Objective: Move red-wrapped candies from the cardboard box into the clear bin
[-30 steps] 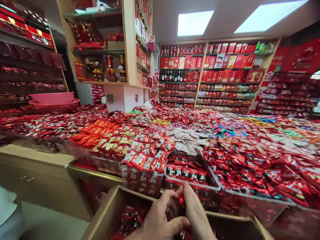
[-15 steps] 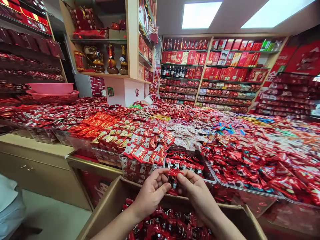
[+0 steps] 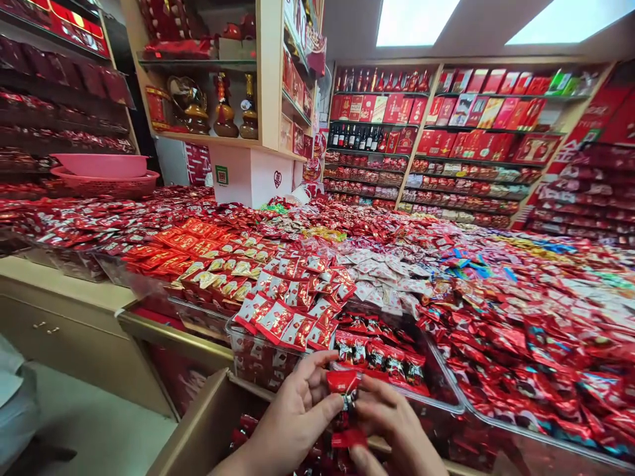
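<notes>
A wrapped candy (image 3: 346,400) with red ends and a dark middle stands upright between my hands. My left hand (image 3: 302,410) pinches it, thumb across its front. Around its right side curl the fingers of my right hand (image 3: 389,423), with that thumb by the lower red end; this hand is slightly blurred. Just behind, a clear bin (image 3: 444,380) contains neat rows of like candies (image 3: 380,357). Beneath my hands is an open cardboard box (image 3: 198,423) with more red-wrapped candies, mostly hidden by my arms.
Red-and-white packets (image 3: 280,317) fill the bin to the left, and loose red candies (image 3: 526,357) are heaped on the right. Pink basins (image 3: 102,168) stand at far left. A shelf unit (image 3: 260,79) overhangs the display. Someone's pale clothing (image 3: 14,396) shows at the left edge.
The view has shifted closer to the bins. Both hands have come lower with the candy, and my right thumb has moved from its top to its lower end.
</notes>
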The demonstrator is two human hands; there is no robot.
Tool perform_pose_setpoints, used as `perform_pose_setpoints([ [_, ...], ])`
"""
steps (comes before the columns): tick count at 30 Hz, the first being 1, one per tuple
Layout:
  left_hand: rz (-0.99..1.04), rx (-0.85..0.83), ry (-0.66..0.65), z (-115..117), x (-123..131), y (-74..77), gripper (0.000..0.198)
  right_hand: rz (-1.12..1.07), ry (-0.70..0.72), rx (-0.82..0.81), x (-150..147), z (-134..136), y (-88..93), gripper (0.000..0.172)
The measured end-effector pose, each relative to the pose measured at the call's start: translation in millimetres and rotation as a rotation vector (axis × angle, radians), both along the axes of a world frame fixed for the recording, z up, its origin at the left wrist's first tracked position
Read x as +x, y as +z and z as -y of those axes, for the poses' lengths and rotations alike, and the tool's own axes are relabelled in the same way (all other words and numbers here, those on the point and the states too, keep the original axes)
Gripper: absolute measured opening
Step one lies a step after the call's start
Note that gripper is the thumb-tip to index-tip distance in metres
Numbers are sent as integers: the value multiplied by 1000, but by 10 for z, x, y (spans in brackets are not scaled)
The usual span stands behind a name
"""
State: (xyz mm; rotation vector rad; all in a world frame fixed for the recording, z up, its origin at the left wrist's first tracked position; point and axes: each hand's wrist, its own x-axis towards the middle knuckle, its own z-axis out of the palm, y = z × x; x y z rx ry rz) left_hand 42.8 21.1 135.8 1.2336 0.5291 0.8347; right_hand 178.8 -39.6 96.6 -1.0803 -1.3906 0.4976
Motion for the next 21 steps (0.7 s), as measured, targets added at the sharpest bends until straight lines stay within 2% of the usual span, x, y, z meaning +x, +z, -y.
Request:
perform_pose_setpoints([
  [5,31,2,-23,-45,144,-64,39,-469,25,-344,42,-51,-12,21],
  [7,25,11,-19,-47,176,-97,39,-566,6,-421,47,-62,20,22],
  [10,-48,43,10,-64,145,-109,38,-599,-33,-455,87,-64,89,25],
  [14,-299,270,87,-134,-115,-113,29,-586,-54,-516,308,-105,251,27],
  [16,-455,414,120,-180,-313,-171,23,-596,-39,-565,484,-213,358,28],
  [18,-578,508,144,-222,-502,-284,21,-569,-40,-576,664,-417,449,28],
  [21,-682,503,153,-265,-701,-509,20,-468,-83,-594,859,-856,495,23],
])
